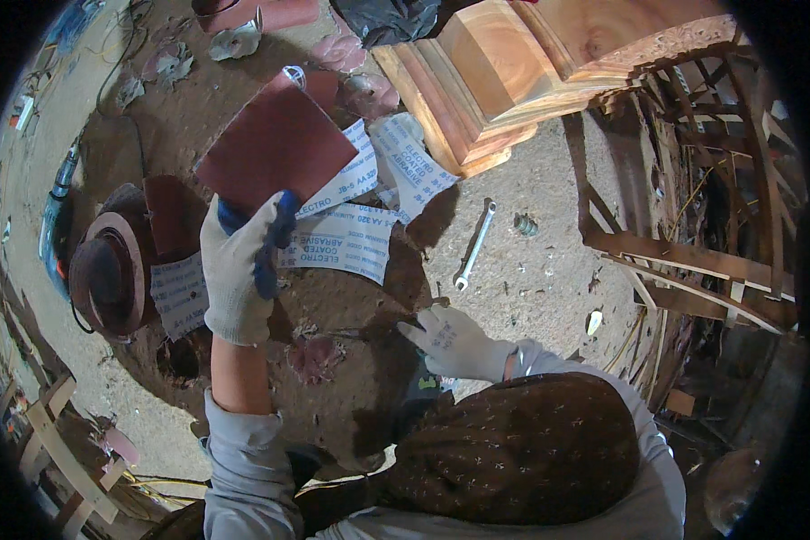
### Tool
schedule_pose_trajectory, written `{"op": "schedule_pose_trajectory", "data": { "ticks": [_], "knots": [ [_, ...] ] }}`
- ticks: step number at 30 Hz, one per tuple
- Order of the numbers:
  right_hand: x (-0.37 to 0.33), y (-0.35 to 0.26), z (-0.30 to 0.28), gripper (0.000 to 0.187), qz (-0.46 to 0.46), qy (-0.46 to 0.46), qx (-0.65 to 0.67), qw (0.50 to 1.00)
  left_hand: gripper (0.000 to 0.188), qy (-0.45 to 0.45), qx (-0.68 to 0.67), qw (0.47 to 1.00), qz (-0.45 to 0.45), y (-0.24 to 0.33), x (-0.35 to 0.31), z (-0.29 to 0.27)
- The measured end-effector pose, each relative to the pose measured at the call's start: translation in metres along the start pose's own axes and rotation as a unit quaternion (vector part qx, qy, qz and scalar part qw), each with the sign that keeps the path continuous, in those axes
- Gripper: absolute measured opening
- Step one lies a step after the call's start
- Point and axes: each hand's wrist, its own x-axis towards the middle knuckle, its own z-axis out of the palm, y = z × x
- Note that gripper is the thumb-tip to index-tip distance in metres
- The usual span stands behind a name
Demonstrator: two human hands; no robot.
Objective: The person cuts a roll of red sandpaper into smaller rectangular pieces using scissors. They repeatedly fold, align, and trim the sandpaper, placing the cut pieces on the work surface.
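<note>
My left hand, in a white glove with blue on the fingers, grips a square sheet of red-brown sandpaper by its lower edge, raised over the dark ground cover. Beneath and beside it lie several sandpaper pieces with printed pale backs, face down. My right hand, also gloved, rests low at the edge of the dark cover. Its index finger points left, apart from the other fingers, and I see nothing held in it. The underside of that hand is hidden.
A combination wrench lies on the concrete. Stepped wooden mouldings stand at the far right, wooden frames beyond. On the left are a blue power tool with a cord and a roll of abrasive. Dark patterned cloth covers the lower middle.
</note>
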Motion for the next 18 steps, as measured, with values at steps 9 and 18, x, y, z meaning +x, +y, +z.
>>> {"op": "schedule_pose_trajectory", "data": {
  "ticks": [9,18],
  "knots": [
    [-0.006,0.030,0.027,0.072,0.111,-0.043,0.037,0.992,0.022,0.002,-0.050,0.998,-0.026,0.007,0.000,0.004],
    [-0.004,-0.014,-0.048,0.057,0.089,0.027,0.435,0.896,0.018,0.081,-0.035,0.995,0.039,0.016,-0.010,-0.014]
  ]
}}
